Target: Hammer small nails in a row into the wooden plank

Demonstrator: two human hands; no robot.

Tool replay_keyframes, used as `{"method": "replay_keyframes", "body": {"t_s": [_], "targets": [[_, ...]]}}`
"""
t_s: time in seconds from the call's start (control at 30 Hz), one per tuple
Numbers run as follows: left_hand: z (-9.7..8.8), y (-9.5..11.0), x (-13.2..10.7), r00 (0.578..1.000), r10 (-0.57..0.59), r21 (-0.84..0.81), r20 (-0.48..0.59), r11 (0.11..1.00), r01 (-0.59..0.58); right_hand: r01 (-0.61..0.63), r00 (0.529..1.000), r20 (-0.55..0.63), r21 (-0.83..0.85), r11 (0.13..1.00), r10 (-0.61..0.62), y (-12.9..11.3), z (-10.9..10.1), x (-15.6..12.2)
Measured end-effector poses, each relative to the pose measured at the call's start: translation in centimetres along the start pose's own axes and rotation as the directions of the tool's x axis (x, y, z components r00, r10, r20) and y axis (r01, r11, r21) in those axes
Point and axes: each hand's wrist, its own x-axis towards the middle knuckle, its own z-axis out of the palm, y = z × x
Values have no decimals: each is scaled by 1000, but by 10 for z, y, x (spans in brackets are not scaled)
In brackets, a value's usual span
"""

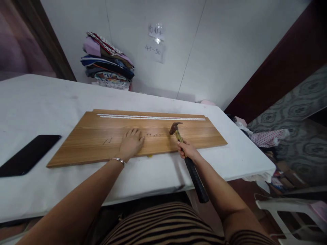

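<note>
A long wooden board lies across the white table. My left hand rests flat on the board, fingers stretched out, just left of a short row of small nails standing in the wood. My right hand is closed round the handle of a claw hammer. The hammer's rusty head hangs just above the board at the right end of the nail row. Two loose nails lie on the board to the left of my left hand. A white measuring strip runs along the board's far edge.
A black phone lies on the table at the left. Folded cloth is stacked against the back wall. White plastic furniture and clutter stand on the floor at the right, past the table's edge.
</note>
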Motion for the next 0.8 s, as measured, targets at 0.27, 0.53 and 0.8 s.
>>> {"method": "replay_keyframes", "body": {"t_s": [0.27,0.53,0.8], "targets": [[4,-3,0,1000,0,-13,-8,1000,0,6,1000,3,-46,999,-6,-3,3,1],[7,-8,0,1000,30,36,-8,999,-30,29,1000,5,-68,997,-29,-4,4,2],[7,-6,0,999,41,85,-7,996,-40,23,1000,15,-96,995,-22,-1,2,6]]}}
